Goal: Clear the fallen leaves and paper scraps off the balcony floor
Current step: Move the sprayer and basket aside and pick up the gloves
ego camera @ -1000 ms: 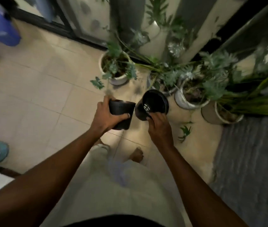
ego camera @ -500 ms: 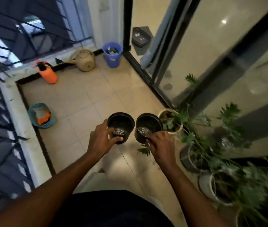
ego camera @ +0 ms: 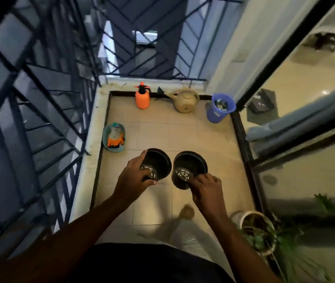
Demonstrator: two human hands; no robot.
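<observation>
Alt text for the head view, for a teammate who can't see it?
The left hand grips the left black pot and the right hand the right black pot, side by side above the tiled balcony floor. At the far end stand an orange sprayer, a beige watering can and a blue bucket.

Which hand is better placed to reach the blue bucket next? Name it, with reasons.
Right, probably. The blue bucket stands in the far right corner, on the side of the right hand; the left hand would cross the body. Both grip black pots.
</observation>
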